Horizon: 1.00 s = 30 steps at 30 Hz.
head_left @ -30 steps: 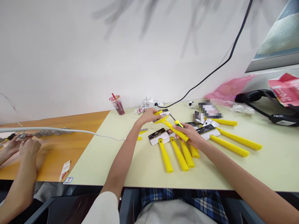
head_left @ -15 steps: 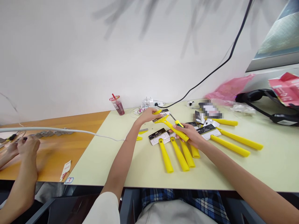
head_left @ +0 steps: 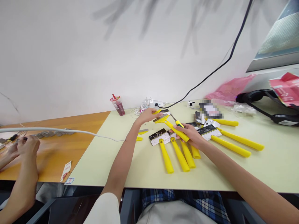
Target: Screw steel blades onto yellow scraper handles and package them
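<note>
Yellow-handled scraper (head_left: 174,130) held across both hands, over the cream tabletop (head_left: 102,165).
Left hand (head_left: 147,115) half curled, fingers (head_left: 157,114) lying over the scraper's metal-edged head, at 10 o'clock from the right hand; firmness of hold cannot be told. Right hand (head_left: 190,133) closed round the scraper's handle and a green-and-yellow screwdriver (head_left: 179,124), shaft pointing toward 11 o'clock. Loose yellow handles (head_left: 166,160) lie at 6 o'clock, black-and-white packaging cards (head_left: 157,137) at 9 o'clock from the right hand. A co-worker's hands (head_left: 28,146) work at 9 o'clock, on the wooden table (head_left: 70,149).
</note>
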{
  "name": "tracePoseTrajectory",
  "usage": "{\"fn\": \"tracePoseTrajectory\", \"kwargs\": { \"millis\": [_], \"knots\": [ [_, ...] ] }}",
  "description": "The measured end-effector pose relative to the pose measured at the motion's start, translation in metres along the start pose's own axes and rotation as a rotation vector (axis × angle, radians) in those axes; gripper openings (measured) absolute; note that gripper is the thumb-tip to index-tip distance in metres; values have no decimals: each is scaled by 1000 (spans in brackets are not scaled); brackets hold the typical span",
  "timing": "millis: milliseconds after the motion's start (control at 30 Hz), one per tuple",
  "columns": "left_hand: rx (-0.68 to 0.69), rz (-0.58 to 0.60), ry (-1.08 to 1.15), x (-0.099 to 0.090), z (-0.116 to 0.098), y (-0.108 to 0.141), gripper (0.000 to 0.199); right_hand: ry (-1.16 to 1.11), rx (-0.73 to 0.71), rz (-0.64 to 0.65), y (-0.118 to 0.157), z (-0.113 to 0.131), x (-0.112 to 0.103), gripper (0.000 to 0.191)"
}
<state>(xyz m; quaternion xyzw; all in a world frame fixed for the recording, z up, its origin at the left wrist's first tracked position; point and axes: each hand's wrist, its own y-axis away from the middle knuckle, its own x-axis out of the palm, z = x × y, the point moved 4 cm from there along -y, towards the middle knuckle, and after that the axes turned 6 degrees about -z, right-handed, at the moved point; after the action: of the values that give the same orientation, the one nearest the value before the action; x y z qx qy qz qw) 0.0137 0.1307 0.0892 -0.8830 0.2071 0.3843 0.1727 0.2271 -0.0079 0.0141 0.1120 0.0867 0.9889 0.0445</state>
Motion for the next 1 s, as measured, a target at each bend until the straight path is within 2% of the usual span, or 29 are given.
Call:
{"fn": "tracePoseTrajectory", "kwargs": {
  "millis": [300, 500, 633, 800, 1000],
  "knots": [
    [50, -17, 5, 3, -10, 2, 63, 2, 2, -6, -1, 0, 1, 36],
    [40, -122, -140, 12, -26, 5, 74, -1, -4, 5, -1, 0, 0, 41],
    [19, -119, -169, 21, -30, 5, 73, -5, -12, 13, -1, 0, 0, 43],
    [61, -116, -81, 31, -30, 4, 73, -14, -11, 11, -3, -2, -1, 39],
    [35, -75, -50, 45, -29, 2, 61, -24, -13, -15, -5, -3, -3, 39]
  ]
}}
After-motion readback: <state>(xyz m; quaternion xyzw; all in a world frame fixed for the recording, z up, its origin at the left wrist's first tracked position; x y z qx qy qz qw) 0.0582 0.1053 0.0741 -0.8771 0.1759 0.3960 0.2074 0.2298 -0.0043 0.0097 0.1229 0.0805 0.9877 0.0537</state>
